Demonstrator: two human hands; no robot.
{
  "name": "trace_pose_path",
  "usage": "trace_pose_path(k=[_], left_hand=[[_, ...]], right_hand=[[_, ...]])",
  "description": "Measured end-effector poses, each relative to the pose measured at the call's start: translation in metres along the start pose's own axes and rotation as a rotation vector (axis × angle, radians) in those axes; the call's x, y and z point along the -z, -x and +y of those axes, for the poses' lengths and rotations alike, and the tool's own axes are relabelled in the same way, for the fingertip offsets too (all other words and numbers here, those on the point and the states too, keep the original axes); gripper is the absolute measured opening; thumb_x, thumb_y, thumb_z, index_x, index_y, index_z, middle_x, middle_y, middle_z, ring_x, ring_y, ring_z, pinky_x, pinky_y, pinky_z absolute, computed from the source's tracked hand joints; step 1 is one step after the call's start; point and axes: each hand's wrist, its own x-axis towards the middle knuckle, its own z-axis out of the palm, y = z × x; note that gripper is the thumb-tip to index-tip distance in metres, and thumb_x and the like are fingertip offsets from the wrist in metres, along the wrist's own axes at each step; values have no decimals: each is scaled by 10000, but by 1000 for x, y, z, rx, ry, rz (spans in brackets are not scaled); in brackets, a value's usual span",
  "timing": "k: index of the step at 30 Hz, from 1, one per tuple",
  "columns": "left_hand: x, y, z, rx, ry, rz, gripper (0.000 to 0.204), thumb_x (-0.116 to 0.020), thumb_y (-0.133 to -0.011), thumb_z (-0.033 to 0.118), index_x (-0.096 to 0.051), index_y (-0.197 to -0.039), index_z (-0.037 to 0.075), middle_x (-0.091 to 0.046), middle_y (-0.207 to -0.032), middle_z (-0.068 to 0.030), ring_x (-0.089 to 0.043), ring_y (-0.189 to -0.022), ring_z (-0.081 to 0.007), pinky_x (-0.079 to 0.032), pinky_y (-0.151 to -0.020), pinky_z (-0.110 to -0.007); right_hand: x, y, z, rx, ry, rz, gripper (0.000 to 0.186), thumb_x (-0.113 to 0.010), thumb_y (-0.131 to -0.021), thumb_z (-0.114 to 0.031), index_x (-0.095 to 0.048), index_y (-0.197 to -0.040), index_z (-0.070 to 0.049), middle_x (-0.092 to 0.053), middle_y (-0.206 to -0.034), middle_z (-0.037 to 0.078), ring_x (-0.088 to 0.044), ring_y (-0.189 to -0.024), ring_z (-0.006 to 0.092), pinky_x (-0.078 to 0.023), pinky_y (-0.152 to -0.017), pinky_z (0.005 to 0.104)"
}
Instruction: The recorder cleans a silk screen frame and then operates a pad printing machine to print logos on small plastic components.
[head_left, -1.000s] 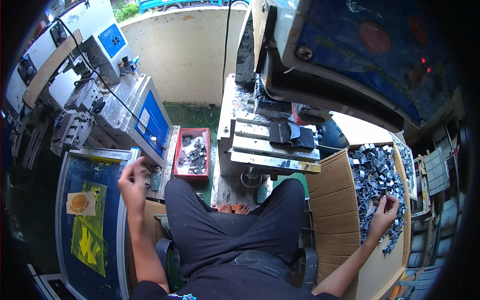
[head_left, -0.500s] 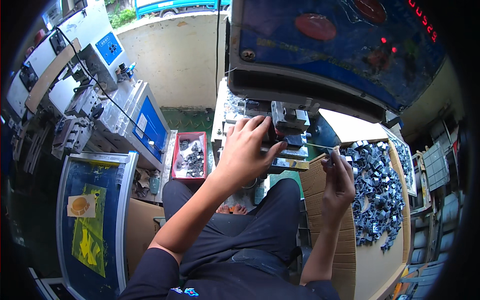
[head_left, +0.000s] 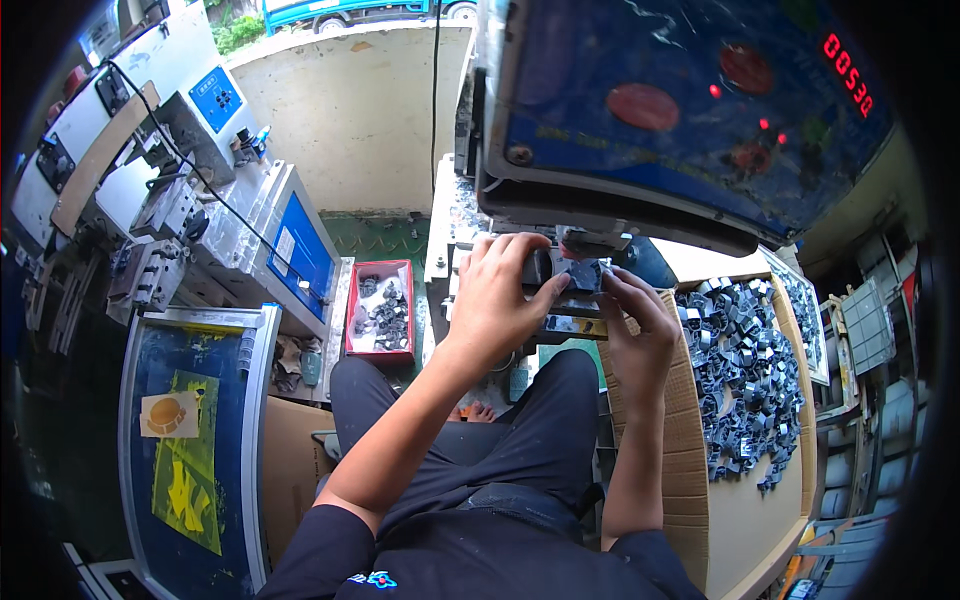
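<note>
Both my hands meet at the work fixture (head_left: 582, 299) under the blue-fronted machine. My left hand (head_left: 497, 300) curls over its left side, thumb on the front of the fixture. Between that thumb and forefinger a dark rounded shape shows; whether it is a loose part or belongs to the machine is unclear. From the right, my right hand (head_left: 640, 320) reaches in with fingertips closed on a small dark plastic part (head_left: 583, 273) at the fixture. Fingers and machine hide some of that part. A reddish pad (head_left: 574, 246) hangs just above.
Right of me stands a cardboard box (head_left: 660, 400) heaped with small dark plastic parts (head_left: 750, 375). A red box (head_left: 379, 354) with similar parts sits left of the fixture. Further left are a framed screen (head_left: 195, 450) and another machine (head_left: 300, 250). The machine's blue panel (head_left: 620, 160) overhangs my hands.
My right hand has moved left and up from beside the cardboard box to the fixture. My left hand stays at the fixture. The red display reads differently.
</note>
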Motion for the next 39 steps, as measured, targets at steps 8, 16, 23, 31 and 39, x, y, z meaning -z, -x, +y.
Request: trace_pose_path(k=[8,16,23,31,39], left_hand=[[76,59,-22,87,413,-1,358,-802,-838,170,-660,-1121,5,-705,-1169,-123,-642,-1115,-195,-486,-917,-316],[174,134,-39,126,498,-22,503,-823,-782,99,-674,-1253,5,-683,-1157,-143,-656,-1041,-216,-515,-899,-323],[201,156,-41,99,643,-76,529,-747,-820,99,-621,-1304,-72,-626,-1212,-225,-621,-1145,-302,-479,-994,-371],[201,158,-48,113,751,-71,565,-759,-827,117,-583,-1336,-54,-620,-1251,-204,-610,-1143,-256,-484,-928,-343],[207,187,-144,478,702,449,509,-677,-929,134,-534,-1405,20,-614,-1224,-82,-571,-1006,-122,-486,-874,-273]], right_hand=[[-18,-11,-15,-16,-3,-125,246,-751,-866,-33,-766,-1110,-64,-739,-1116,129,-723,-996,232,-581,-829,334],[-34,-27,-22,-15,172,-230,251,-745,-884,-66,-761,-1134,-73,-732,-1144,119,-692,-1054,233,-536,-909,342],[-32,-25,-36,15,374,-345,256,-631,-995,-202,-718,-1173,-40,-622,-1348,153,-587,-1241,297,-454,-1037,412],[-37,-8,-24,5,251,-352,334,-585,-1025,-264,-675,-1264,-48,-574,-1416,175,-532,-1316,340,-382,-1115,438],[-11,22,-20,73,228,-428,754,-349,-1032,-596,-346,-1548,-45,-334,-1600,194,-246,-1512,341,-171,-1221,473]])
